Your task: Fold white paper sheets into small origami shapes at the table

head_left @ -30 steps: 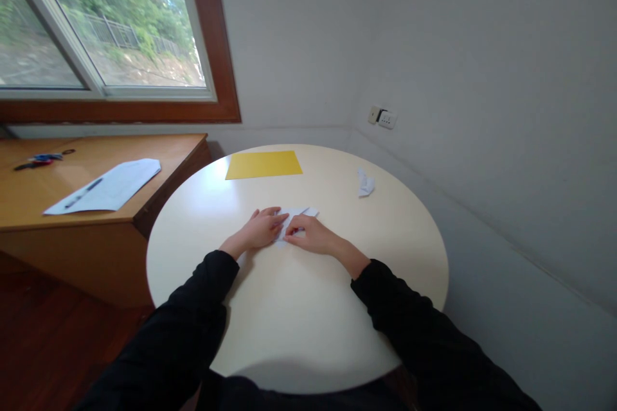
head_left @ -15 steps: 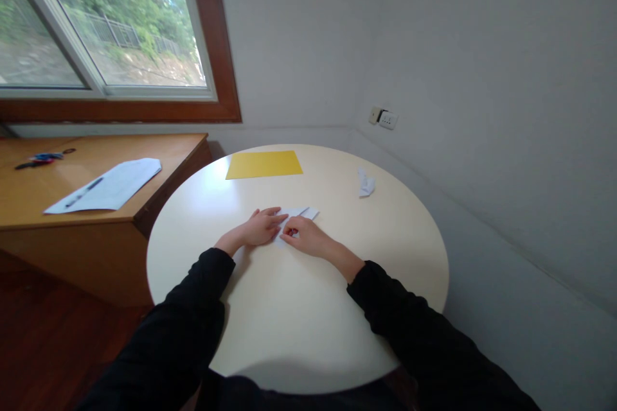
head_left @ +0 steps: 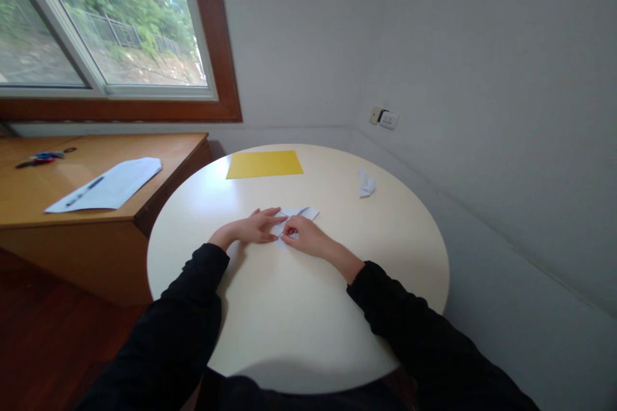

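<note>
on the round table point(head_left: 299, 327), the left hand point(head_left: 255, 229) is laid flat with its fingers spread, and its fingertips are pressed on the left edge of the folded white paper point(head_left: 301, 213), which is found near the table's middle. just beside it, the right hand point(head_left: 303, 236) is curled, and the paper's near edge is pinched between thumb and forefinger (the grip itself is small in view). farther right, a small crumpled white paper point(head_left: 366, 182) is seen well apart.

Yellow sheet point(head_left: 265, 164): flat, beyond the fingers.
Crumpled white paper point(head_left: 366, 182): right of the fingers, apart.
Side desk point(head_left: 29, 192): far left, bearing white sheet point(head_left: 106, 185), probably a pen point(head_left: 81, 192).
</note>
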### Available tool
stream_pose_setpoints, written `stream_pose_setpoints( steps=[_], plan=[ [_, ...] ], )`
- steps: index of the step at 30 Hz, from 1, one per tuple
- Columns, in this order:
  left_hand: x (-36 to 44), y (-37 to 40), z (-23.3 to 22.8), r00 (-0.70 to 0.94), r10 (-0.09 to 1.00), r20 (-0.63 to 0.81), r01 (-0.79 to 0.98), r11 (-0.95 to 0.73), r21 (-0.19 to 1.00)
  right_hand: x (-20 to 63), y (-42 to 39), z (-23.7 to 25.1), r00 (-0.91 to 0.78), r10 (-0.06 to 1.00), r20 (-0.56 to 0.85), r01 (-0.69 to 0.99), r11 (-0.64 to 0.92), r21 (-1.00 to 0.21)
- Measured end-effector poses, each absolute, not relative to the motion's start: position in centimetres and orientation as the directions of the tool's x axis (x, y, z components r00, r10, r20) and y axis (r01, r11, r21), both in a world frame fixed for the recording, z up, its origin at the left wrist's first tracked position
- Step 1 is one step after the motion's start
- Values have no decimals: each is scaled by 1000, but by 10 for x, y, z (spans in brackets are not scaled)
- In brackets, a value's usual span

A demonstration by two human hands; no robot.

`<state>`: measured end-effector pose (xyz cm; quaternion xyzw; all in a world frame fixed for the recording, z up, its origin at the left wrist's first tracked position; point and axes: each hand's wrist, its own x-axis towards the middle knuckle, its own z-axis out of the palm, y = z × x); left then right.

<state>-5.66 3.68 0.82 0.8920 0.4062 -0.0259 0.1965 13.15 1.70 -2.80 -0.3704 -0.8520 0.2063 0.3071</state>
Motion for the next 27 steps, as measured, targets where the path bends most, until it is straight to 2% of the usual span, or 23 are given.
stream_pose_setpoints(
  steps=[13, 16, 19, 24, 27],
  plan=[
    [-57, 39, -2, 677, 733, -74, 687, -592, 420, 139, 17, -22, -526, 790, 315, 518, 591, -619],
    [-55, 37, 2, 671, 738, -77, 689, -581, 433, 143, 18, -18, -497, 805, 323, 555, 581, -596],
    [-52, 35, 5, 646, 754, -120, 722, -553, 415, 151, 22, -14, -371, 859, 353, 647, 512, -565],
    [-48, 33, 6, 623, 761, -181, 766, -547, 339, 173, 36, -9, -6, 940, 340, 803, 207, -559],
    [-48, 33, 6, 615, 764, -196, 778, -548, 307, 184, 43, -11, 63, 960, 273, 853, 90, -514]
  ],
)
